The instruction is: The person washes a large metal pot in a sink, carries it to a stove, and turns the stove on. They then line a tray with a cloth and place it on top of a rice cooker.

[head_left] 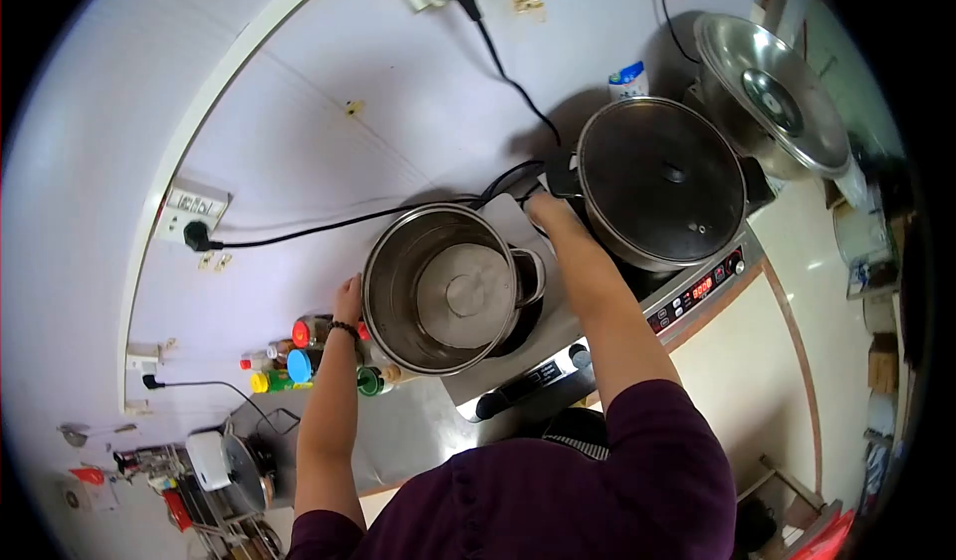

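Observation:
A deep, open stainless steel pot (393, 261) stands tilted or shifted over the left induction cooker (538, 371); its inside shows bare metal. My left hand (349, 299) is closed at the pot's left side, where the handle is hidden behind it. The opposite loop handle (538, 276) is free. My right hand (546, 212) reaches behind the cookers, between the two pots, near the black cables (513, 174). Its fingers look closed, and what they hold, if anything, is hidden. To its right, a large lidded pot (662, 182) sits on the right cooker.
The right cooker's panel (702, 289) shows red digits. Bottles and jars, one with a blue lid (300, 365), cluster left of the pot. Large steel basins (777, 92) stand at the far right. A plug (196, 234) and cord run along the wall.

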Available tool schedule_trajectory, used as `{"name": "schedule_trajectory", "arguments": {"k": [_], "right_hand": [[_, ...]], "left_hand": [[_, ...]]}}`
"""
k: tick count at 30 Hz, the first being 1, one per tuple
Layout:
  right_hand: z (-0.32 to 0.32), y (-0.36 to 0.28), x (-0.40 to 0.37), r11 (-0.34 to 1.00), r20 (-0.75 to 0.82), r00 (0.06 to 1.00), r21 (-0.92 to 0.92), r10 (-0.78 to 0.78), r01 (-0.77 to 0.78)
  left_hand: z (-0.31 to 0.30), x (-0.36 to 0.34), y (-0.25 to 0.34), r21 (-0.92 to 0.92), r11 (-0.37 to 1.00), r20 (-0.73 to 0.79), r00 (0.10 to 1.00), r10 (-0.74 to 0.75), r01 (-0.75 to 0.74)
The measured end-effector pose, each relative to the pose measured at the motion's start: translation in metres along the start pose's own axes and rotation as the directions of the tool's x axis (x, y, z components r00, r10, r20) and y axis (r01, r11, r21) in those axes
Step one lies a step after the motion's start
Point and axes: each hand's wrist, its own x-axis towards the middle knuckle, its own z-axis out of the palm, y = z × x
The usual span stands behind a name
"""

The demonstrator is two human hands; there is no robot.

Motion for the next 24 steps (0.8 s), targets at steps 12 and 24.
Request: {"name": "schedule_trajectory", "arguments": {"k": [12,24], "right_hand": [[0.019,0.035,-0.136,0.903,-0.336,0.942,0.409,0.016,0.131],[0.028,0.012,-0.18,0.949,-0.407,0.912,0.269,-0.046,0.168]], "left_hand": [[-0.04,-0.071,0.001,-0.195,0.975,-0.264,0.963,0.053,-0.107],[-0.007,-0.162,-0.063,0.752,0.581,0.28,0.949,0.143,-0.31]]}}
